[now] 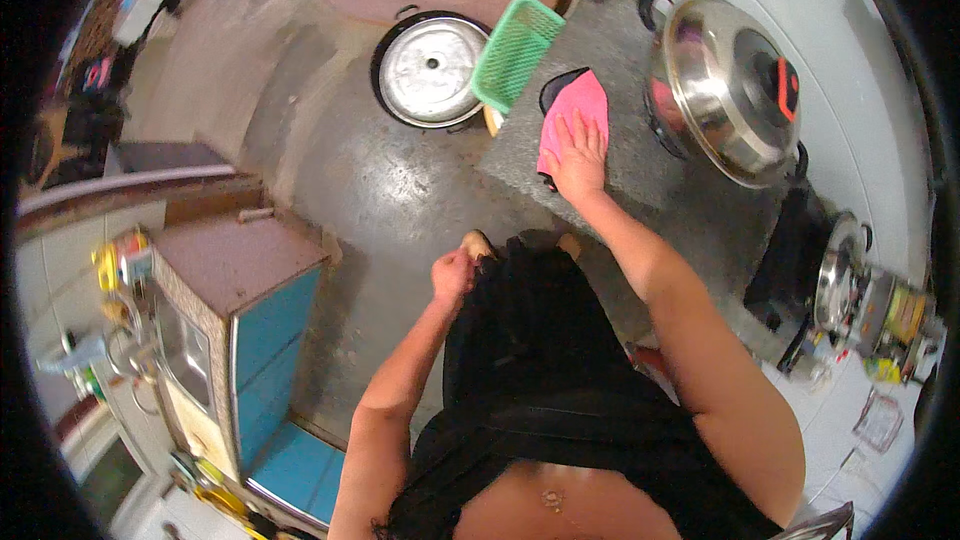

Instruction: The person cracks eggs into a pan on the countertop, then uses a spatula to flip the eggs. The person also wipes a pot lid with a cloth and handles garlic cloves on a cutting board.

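My right hand (581, 161) lies spread with its palm down on a pink cloth (592, 100) with a dark edge. The cloth rests folded on a grey speckled countertop (630, 184), near its corner. My left hand (453, 274) hangs low beside my black clothing, its fingers curled in; nothing can be seen in it. To the right of the cloth stands a large steel pot with a domed steel lid (724, 90). A green plastic basket (517, 52) sits at the counter's far left edge, beyond the cloth.
A wide dark pan with a metal lid (433, 71) stands low beyond the counter. At the right are a black stove (780, 270) and a smaller steel pot (834, 289). On the left a sink (184, 349) is set in a cabinet with blue doors (274, 345).
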Motion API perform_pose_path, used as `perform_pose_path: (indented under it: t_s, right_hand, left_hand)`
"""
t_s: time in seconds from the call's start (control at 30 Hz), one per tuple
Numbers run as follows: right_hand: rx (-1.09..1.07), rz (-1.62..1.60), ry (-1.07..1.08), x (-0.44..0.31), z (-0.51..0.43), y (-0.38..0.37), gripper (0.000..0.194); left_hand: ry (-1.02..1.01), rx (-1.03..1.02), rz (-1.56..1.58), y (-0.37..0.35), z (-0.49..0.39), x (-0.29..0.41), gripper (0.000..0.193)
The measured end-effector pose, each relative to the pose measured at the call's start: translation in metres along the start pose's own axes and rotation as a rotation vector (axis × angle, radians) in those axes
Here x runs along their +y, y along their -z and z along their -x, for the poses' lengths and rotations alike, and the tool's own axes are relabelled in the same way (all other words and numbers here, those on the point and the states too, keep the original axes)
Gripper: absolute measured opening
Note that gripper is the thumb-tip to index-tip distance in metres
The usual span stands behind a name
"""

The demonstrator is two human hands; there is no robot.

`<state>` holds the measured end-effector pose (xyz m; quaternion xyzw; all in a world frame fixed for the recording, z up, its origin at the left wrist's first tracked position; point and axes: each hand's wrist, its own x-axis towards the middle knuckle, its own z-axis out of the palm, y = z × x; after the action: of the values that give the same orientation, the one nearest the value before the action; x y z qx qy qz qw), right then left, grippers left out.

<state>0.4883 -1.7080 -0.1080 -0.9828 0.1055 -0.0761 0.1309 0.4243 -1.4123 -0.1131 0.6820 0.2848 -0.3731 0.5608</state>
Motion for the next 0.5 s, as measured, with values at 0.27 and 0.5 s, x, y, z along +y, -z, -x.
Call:
perform_pose_path:
  t_s: [0.27, 0.5]
  right_hand:
    - [-0.344, -0.439, 0.425, -0.08, 0.039, 0.008, 0.052]
    - [-0.322, -0.798, 0.71, -0.055, 0.006, 0.09, 0.055]
  left_hand:
    - [-0.01, 0.402, 0.426, 0.1, 0.053, -0.126, 0.042]
    - [0.191, 0.754, 0.682, 0.045, 0.18, -0.312, 0.036]
